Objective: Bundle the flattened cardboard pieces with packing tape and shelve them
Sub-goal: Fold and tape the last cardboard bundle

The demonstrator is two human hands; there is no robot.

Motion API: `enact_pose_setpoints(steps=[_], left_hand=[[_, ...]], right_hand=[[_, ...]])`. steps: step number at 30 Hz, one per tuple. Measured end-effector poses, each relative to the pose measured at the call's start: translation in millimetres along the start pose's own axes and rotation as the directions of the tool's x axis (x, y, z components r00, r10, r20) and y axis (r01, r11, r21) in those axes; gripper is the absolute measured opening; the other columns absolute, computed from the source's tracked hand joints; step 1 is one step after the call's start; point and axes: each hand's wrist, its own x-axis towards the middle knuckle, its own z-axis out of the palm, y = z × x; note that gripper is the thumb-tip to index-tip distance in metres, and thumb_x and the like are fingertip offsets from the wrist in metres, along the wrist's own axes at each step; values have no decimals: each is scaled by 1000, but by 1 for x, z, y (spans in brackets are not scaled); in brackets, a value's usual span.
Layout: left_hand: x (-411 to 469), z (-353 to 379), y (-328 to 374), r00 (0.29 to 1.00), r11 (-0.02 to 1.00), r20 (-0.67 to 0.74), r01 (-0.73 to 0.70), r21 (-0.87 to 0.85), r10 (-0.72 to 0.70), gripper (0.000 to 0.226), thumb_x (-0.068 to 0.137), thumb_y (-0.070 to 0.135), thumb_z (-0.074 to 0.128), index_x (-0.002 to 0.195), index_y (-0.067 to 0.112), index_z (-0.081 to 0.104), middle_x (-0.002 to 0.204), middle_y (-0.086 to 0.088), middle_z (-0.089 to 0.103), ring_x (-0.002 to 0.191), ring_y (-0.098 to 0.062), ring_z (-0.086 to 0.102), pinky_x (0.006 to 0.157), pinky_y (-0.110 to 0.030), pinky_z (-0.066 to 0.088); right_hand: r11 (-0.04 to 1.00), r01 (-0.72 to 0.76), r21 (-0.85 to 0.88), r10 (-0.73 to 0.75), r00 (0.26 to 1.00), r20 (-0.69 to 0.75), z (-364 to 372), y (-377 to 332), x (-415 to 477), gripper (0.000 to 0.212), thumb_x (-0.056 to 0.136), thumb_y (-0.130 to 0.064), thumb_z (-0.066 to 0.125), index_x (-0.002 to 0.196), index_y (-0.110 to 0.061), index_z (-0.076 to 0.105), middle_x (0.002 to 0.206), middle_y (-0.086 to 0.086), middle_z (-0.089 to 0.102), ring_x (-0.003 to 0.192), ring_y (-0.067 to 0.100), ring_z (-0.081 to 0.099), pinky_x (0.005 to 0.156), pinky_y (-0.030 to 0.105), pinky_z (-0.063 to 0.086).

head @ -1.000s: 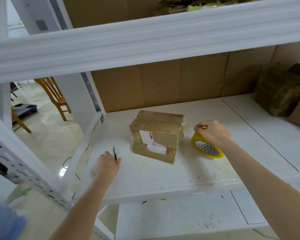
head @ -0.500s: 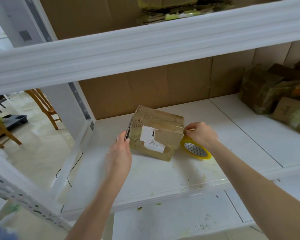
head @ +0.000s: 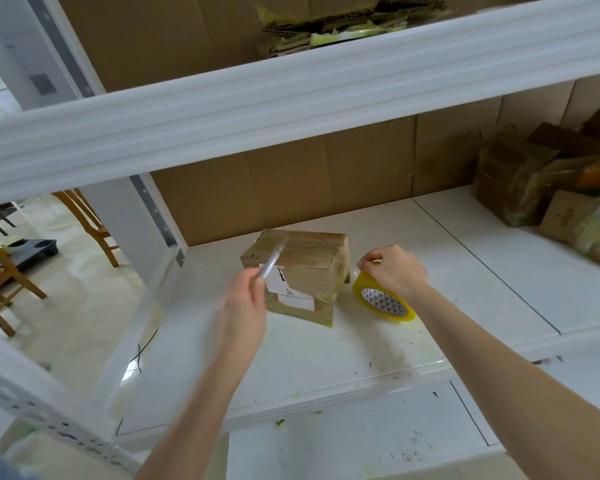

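The cardboard bundle [head: 305, 268] stood on the middle shelf [head: 326, 362] of a white rack, a little left of the shelf's centre and close to the brown cardboard sheet at the back. The bundle was wrapped in clear tape and tilted slightly, and it had a white label [head: 291, 294] on the face toward the camera.

The left hand [head: 243, 303] was raised just in front of the bundle's left corner. Its fingers were closed around a thin silver tool [head: 273, 258], whose tip pointed up and to the right across the top of the bundle. The tool was blurred, so it was perhaps a small cutter or a pen.

The yellow tape roll [head: 383, 303] stood tilted on the shelf just beside the right side of the bundle. The right hand [head: 395, 271] lay over the upper edge of the roll with curled fingers and gripped it, the thumb and forefinger pinched together near the bundle.

More taped cardboard bundles [head: 534, 188] lay well apart at the right end of the same shelf. Flattened cardboard pieces [head: 343, 26] lay on the shelf above. Wooden chairs [head: 84, 223] stood on the floor to the left of the rack.
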Motion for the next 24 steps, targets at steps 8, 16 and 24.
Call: enact_pose_setpoints(steps=[8, 16, 24], left_hand=[[12, 45, 68, 936, 891, 242, -326, 315, 256, 41, 95, 9, 41, 130, 27, 53, 86, -3, 67, 76, -25, 60, 60, -30, 39], [18, 57, 71, 899, 829, 299, -418, 370, 320, 38, 93, 3, 46, 124, 20, 60, 97, -6, 68, 85, -26, 62, 62, -30, 37], [28, 61, 84, 872, 738, 390, -467, 488, 294, 43, 87, -5, 46, 118, 20, 64, 94, -7, 67, 75, -25, 53, 59, -30, 37]], right_hand=[[996, -67, 52, 69, 997, -27, -2, 1, -2, 20, 92, -47, 55, 94, -36, 72, 88, -10, 64, 81, 17, 57, 55, 23, 39], [993, -98, 70, 101, 994, -42, -4, 1, -2, 21, 91, -46, 55, 92, -36, 73, 91, -8, 67, 81, 20, 58, 58, 24, 39], [995, -94, 34, 96, 995, -41, -3, -1, -3, 22, 92, -40, 53, 90, -35, 73, 94, -7, 70, 83, 22, 62, 68, 30, 55]])
